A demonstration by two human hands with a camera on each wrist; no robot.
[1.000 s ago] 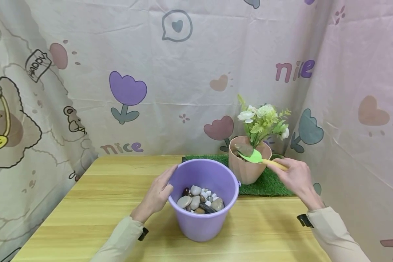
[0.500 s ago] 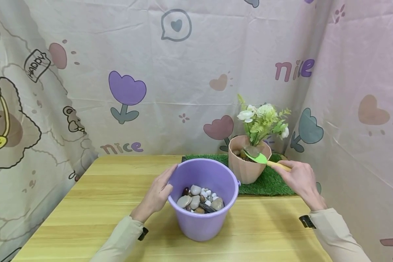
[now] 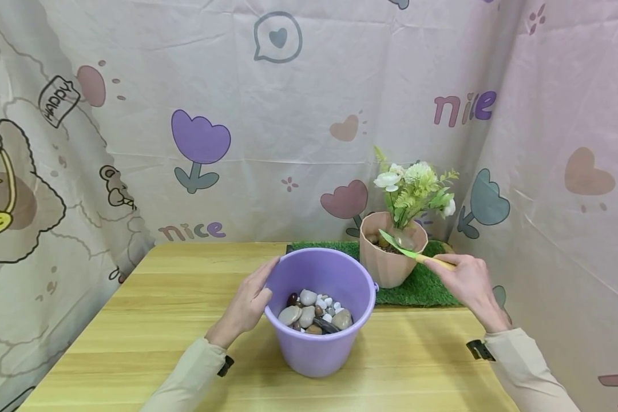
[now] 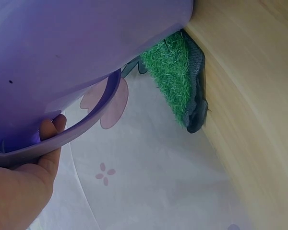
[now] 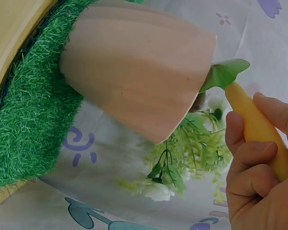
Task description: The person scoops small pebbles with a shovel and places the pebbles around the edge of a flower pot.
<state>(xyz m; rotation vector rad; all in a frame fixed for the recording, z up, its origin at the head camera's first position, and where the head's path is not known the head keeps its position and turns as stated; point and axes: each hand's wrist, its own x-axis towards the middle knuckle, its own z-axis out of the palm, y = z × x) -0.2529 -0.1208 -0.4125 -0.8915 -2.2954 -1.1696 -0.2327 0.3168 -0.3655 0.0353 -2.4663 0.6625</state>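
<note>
A purple bucket (image 3: 314, 357) stands upright on the table, with several mixed pebbles (image 3: 316, 312) at its bottom. My left hand (image 3: 244, 300) is at its left rim; in the left wrist view the fingers curl round the bucket's purple handle (image 4: 79, 129). My right hand (image 3: 466, 280) grips the yellow handle of a small garden trowel (image 5: 257, 122). The trowel's green blade (image 3: 393, 241) is tilted over the mouth of a pink flowerpot (image 3: 388, 269), with no stone on it. Inside the pot, a large greyish stone (image 3: 404, 238) lies by the stems of white flowers (image 3: 417, 174).
The pot stands on a green artificial grass mat (image 3: 422, 289) at the table's back right. A wooden table (image 3: 149, 326) extends left and in front of the bucket. Patterned cloth (image 3: 288, 114) hangs behind and at both sides.
The large stone has slid off the trowel into the pot. My right hand has turned the trowel so that its blade tilts. The left hand and bucket have stayed put.
</note>
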